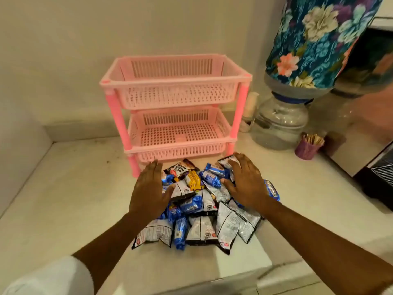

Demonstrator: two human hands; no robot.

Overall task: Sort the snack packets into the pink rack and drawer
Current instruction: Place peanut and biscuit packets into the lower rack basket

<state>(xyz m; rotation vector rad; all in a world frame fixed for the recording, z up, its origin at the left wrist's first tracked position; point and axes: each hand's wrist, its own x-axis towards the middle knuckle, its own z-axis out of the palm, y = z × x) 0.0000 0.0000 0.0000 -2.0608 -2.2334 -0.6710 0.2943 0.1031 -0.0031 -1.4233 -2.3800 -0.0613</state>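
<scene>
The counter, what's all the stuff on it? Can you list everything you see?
pink rack: one, pink, two slotted tiers, both bare, at the back of the counter by the wall
snack packets: one heap, too many to count, mostly blue and silver-black, one yellow, in front of the rack
water jar: one, clear, under a blue flowered cloth cover, right of the rack
purple cup: one, holding thin sticks, in front of the jar
dark appliance: one, partly seen at the right edge
counter: one, pale cream
left hand: open, fingers straight, at the heap's left side
right hand: open, spread over the heap's right side
</scene>
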